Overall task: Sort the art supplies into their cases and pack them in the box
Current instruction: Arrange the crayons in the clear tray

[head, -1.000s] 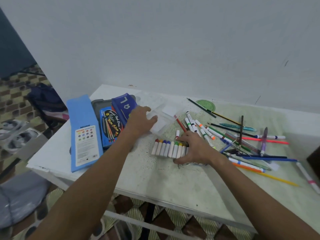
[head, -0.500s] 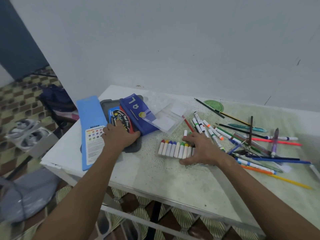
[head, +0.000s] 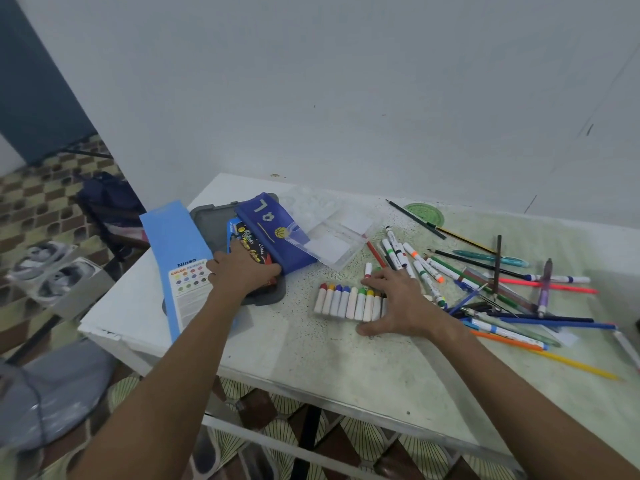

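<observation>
**What my table carries**

The table (head: 311, 355) in front of me has a speckled pale green top and white edges. At its left lie a long light blue pencil box (head: 176, 258) and a grey tray (head: 211, 223). A clear plastic case (head: 332, 244) sits near the middle. A row of white crayons (head: 346, 301) lies nearer me. Loose markers, pens and pencils (head: 485, 282) sprawl at the right, with a green round protractor (head: 424, 212) at the back.

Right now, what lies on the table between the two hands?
Head view: between the left hand and the right hand lies bare speckled green tabletop, then the row of white crayons with coloured tips, which the right hand touches.
</observation>
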